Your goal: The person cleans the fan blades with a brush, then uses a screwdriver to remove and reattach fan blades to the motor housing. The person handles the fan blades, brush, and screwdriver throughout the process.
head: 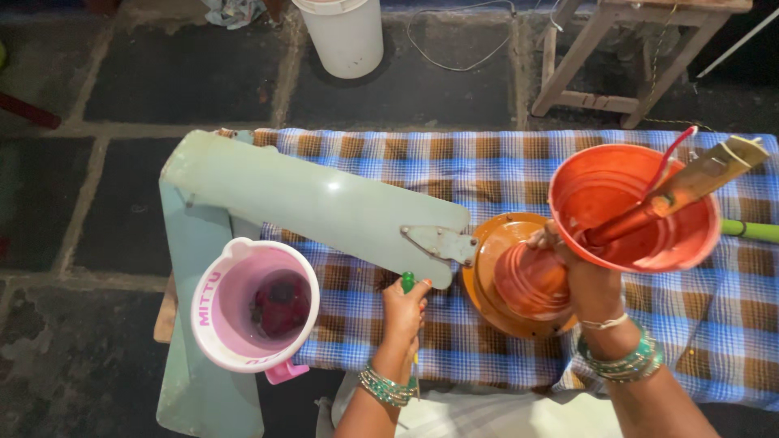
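- Nearest the camera, the left hand (403,307) is closed around a green-handled tool (408,283), likely a screwdriver; its tip points up toward the metal bracket (442,242) at the root of a pale green fan blade (312,200), where a fastener would sit.
- The right hand (586,280) grips the orange motor housing (522,279) from above, fingers wrapped over its dome, seemingly to stop it turning while the tool works.
- A pink mug (253,304) stands just left of the left hand, at the edge of the checked cloth (454,341) covering the surface; something dark lies inside it, too dim to identify.
- A second pale green blade (191,284) lies beneath the first and hangs off the surface's left edge.
- An orange bowl-shaped cover (634,207) sits beside the housing, holding a long brownish rod (690,185).
- Farther off, on the stone floor (130,89), stand a white bucket (345,34) and a wooden stool (629,49).
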